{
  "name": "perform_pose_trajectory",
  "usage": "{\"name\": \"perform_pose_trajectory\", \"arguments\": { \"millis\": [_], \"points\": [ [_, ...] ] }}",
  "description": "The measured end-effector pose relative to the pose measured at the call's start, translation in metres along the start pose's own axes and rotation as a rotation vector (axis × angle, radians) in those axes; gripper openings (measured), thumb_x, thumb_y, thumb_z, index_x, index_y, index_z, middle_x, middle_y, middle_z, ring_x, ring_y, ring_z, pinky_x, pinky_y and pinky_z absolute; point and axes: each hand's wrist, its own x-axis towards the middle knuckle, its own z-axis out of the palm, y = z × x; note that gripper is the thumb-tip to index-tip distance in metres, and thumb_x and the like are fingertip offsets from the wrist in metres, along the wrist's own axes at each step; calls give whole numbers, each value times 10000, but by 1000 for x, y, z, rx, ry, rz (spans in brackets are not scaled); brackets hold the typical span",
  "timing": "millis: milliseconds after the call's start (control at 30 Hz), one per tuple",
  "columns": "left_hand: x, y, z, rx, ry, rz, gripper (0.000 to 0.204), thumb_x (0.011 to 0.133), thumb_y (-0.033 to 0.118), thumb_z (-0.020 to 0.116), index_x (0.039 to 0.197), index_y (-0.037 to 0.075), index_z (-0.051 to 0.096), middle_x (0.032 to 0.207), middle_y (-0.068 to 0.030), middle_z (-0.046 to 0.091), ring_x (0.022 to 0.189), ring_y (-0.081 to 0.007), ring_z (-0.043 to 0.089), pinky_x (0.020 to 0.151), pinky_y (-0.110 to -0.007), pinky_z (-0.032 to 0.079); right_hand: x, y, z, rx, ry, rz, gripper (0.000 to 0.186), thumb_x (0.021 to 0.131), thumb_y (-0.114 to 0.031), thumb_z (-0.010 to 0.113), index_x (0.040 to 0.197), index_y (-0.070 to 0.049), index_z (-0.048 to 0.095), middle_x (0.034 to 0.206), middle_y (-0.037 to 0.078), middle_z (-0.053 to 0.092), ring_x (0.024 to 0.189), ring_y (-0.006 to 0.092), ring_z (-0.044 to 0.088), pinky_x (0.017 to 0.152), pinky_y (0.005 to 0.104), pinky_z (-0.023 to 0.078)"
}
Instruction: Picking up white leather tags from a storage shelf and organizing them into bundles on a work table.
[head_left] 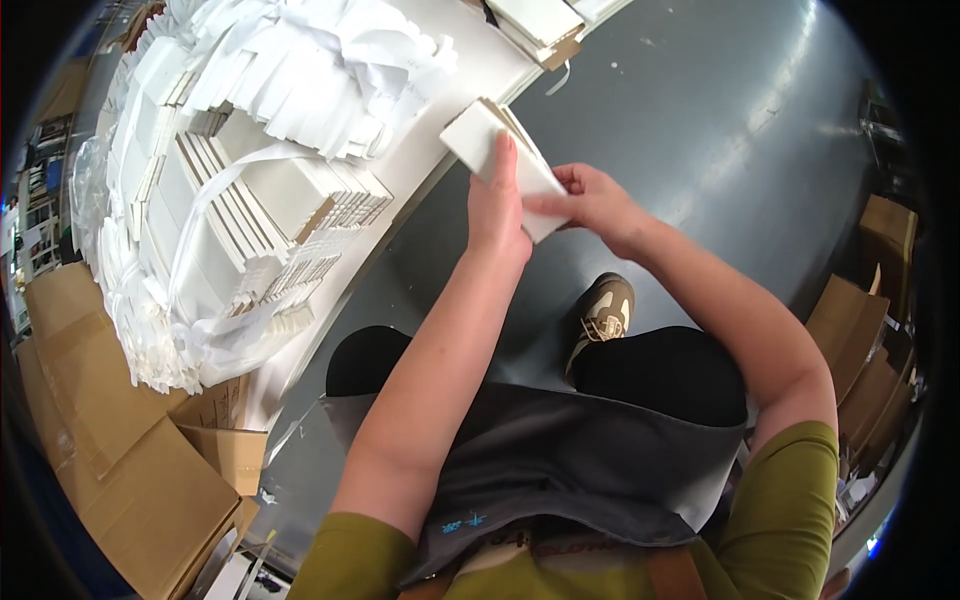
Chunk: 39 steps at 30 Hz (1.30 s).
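This looks like a workshop or a packing area in a small factory. A long white tabletop [478,62] carries piled-up batches of stock: close-set stacks of flat white pieces [285,185] and a big loose heap of white strips [290,75], far more than a household would have out. Brown cardboard cartons [150,500] crowd the near left side, some with flaps standing open, and more cartons [848,312] line the right edge. Behind the left-hand ones, racks [38,235] hold mixed goods, too small to make out. The floor [720,130] is smooth, grey and shiny, dotted with pale specks, and the seated person wears a dark work apron [600,440].
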Motion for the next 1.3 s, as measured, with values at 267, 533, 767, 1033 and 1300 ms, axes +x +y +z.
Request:
{"name": "perform_pose_trajectory", "arguments": {
  "millis": [267,533,767,1033,1300],
  "points": [
    [32,44,33,53,34,-40,639,888,327,643,1327,-60,387,1272,-163,495,1136,-231,509,933,-359,434,34,-36,-24,379,-40,8,387,763,-300,731,1029,-43,617,937,68,647,889,165,595,804,303,440],
    [15,34,35,232,-199,-34,795,764,293,771,1361,22,322,1245,-105,498,1179,-235,466,982,-419,360,23,2,-54,589,-245,-8,557,796,-309,703,1238,-42,493,1151,70,585,1040,167,558,923,338,420],
    [47,64,50,312,-150,197,692,831,261,683,1356,-21,331,1274,-168,490,1182,-247,485,998,-374,381,55,-33,-43,644,-156,-104,480,862,-281,675,1227,-11,519,1165,85,582,1042,167,549,926,310,433],
    [64,48,32,551,-69,296,669,956,408,424,1439,-26,264,1401,-190,413,1295,-303,383,1072,-379,295,103,-60,-23,495,110,-123,466,835,-315,715,1119,36,599,1044,108,628,977,190,587,822,317,489],
    [-80,126,9,1103,-388,442,234,866,76,651,1088,3,658,984,-84,685,877,-134,633,794,-256,489,43,-49,-26,-38,160,148,434,822,-335,716,1077,4,625,1011,93,628,926,139,575,769,267,469]
  ]
}}
